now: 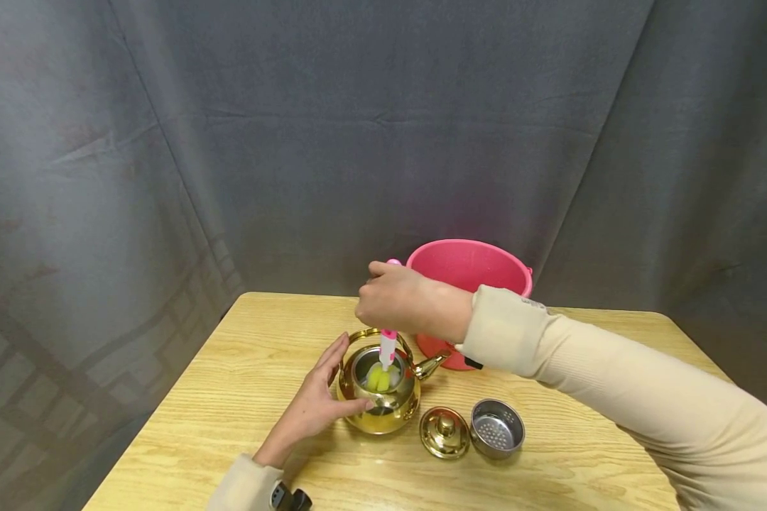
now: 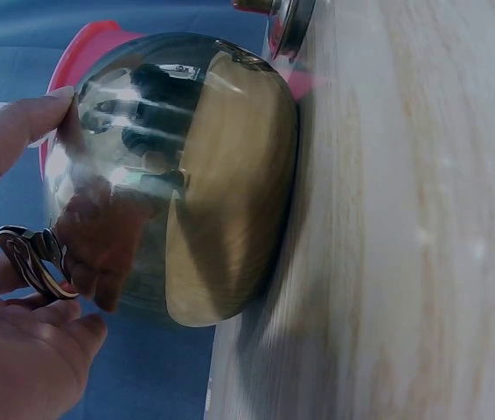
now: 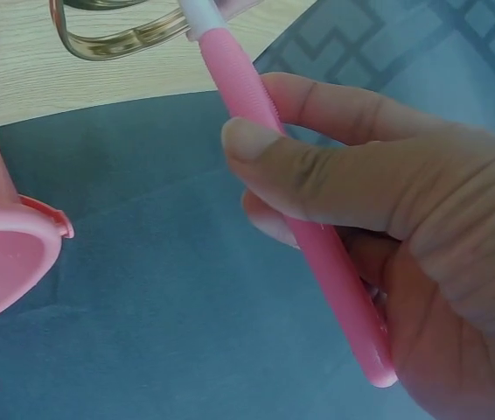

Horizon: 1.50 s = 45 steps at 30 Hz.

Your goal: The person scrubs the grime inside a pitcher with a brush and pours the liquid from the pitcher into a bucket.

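Note:
A shiny gold teapot (image 1: 390,419) stands upright on the table with its lid off and its spout to the right. My left hand (image 1: 319,397) holds it from the left, thumb against the front of the body and fingers along the far side by the handle's base. Above the opening, my right hand (image 1: 412,301) grips a cleaning brush (image 1: 388,348) by its pink handle. The brush's yellow-green sponge head (image 1: 378,380) is down inside the teapot. In the right wrist view, thumb and fingers wrap the pink handle (image 3: 328,267).
The gold lid (image 1: 444,434) lies just right of the teapot, beside a perforated metal strainer (image 1: 497,428). Behind the right forearm stands a pink bucket (image 1: 463,252), partly hidden. The wooden table (image 1: 230,397) ends at a grey curtain (image 1: 383,142).

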Each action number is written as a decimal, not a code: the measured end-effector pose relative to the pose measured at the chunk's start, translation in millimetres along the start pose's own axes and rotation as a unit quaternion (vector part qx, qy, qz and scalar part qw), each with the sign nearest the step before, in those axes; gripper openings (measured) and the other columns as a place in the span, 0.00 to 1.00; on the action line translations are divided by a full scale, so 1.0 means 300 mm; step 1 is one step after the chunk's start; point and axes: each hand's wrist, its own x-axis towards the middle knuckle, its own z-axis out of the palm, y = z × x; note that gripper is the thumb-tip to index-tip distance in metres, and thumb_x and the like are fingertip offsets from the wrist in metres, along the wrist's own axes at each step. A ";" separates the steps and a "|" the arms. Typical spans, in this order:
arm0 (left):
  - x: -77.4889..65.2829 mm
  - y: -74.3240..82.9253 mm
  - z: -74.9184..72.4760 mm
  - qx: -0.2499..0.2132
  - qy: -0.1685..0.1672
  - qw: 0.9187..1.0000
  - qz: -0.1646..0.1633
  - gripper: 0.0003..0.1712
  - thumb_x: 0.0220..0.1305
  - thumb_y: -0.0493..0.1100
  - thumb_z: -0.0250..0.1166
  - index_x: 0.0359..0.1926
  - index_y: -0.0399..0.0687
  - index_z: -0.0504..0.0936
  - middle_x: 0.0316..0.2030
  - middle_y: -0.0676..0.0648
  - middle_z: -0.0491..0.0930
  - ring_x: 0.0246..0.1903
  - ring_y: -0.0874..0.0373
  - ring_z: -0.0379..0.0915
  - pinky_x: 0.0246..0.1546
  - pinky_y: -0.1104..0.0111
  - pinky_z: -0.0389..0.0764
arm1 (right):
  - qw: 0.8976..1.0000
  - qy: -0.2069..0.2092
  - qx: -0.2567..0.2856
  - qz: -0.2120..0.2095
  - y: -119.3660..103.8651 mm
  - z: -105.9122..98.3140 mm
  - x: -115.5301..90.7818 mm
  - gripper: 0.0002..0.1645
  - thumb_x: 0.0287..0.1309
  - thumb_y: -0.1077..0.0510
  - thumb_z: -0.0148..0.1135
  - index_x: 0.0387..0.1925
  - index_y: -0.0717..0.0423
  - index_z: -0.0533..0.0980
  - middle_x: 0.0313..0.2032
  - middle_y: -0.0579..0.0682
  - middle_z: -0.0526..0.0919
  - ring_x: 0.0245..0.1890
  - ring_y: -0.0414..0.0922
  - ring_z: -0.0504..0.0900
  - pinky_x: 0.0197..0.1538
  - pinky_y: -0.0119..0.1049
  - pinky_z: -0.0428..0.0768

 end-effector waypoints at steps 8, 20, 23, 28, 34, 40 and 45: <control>-0.001 0.001 0.003 -0.011 -0.006 1.000 -0.002 0.62 0.45 0.44 0.80 0.75 0.42 0.51 0.75 0.50 0.46 0.72 0.52 0.42 0.70 0.55 0.51 | 0.999 0.005 -0.033 0.013 -0.035 -0.022 0.007 0.07 0.58 0.50 0.69 0.38 0.34 0.85 0.36 0.33 0.85 0.36 0.35 0.80 0.47 0.35 0.69; 0.000 -0.002 0.002 -0.018 -0.004 1.000 -0.014 0.61 0.46 0.44 0.80 0.75 0.45 0.51 0.75 0.48 0.46 0.72 0.48 0.43 0.69 0.52 0.52 | 0.996 0.000 -0.090 0.023 -0.095 -0.053 0.011 0.09 0.58 0.48 0.68 0.42 0.31 0.84 0.39 0.32 0.84 0.36 0.36 0.79 0.45 0.33 0.68; 0.001 -0.002 0.000 -0.025 -0.009 1.000 -0.013 0.61 0.46 0.44 0.80 0.76 0.50 0.53 0.74 0.50 0.47 0.72 0.49 0.42 0.69 0.51 0.52 | 0.995 -0.001 -0.094 0.027 -0.111 -0.058 0.011 0.11 0.57 0.47 0.69 0.42 0.31 0.84 0.38 0.32 0.84 0.36 0.36 0.79 0.45 0.32 0.67; 0.003 0.000 -0.004 -0.029 -0.010 1.000 -0.001 0.58 0.45 0.44 0.80 0.74 0.62 0.57 0.73 0.56 0.50 0.71 0.54 0.44 0.69 0.50 0.53 | 0.995 0.009 -0.087 0.045 -0.132 -0.065 0.003 0.09 0.59 0.48 0.67 0.41 0.30 0.84 0.37 0.32 0.84 0.35 0.35 0.78 0.43 0.32 0.66; -0.001 0.000 -0.008 -0.030 -0.005 1.000 0.000 0.56 0.45 0.45 0.80 0.74 0.62 0.59 0.73 0.55 0.50 0.71 0.51 0.44 0.69 0.48 0.52 | 0.994 -0.011 -0.082 0.067 -0.155 -0.077 -0.002 0.08 0.61 0.48 0.65 0.41 0.32 0.84 0.36 0.34 0.83 0.33 0.36 0.78 0.41 0.32 0.66; -0.002 -0.003 -0.008 -0.035 -0.008 0.999 0.003 0.54 0.45 0.44 0.80 0.72 0.64 0.62 0.72 0.59 0.53 0.70 0.55 0.46 0.69 0.50 0.52 | 0.993 -0.026 -0.069 0.096 -0.187 -0.090 -0.003 0.08 0.62 0.49 0.63 0.41 0.36 0.84 0.33 0.38 0.83 0.30 0.37 0.77 0.39 0.32 0.66; -0.001 -0.004 -0.007 -0.041 -0.015 0.999 0.012 0.52 0.46 0.45 0.80 0.71 0.64 0.63 0.72 0.59 0.52 0.71 0.56 0.45 0.70 0.51 0.52 | 0.991 -0.040 -0.055 0.119 -0.205 -0.096 -0.002 0.08 0.63 0.49 0.62 0.40 0.40 0.84 0.29 0.42 0.83 0.27 0.39 0.75 0.36 0.33 0.65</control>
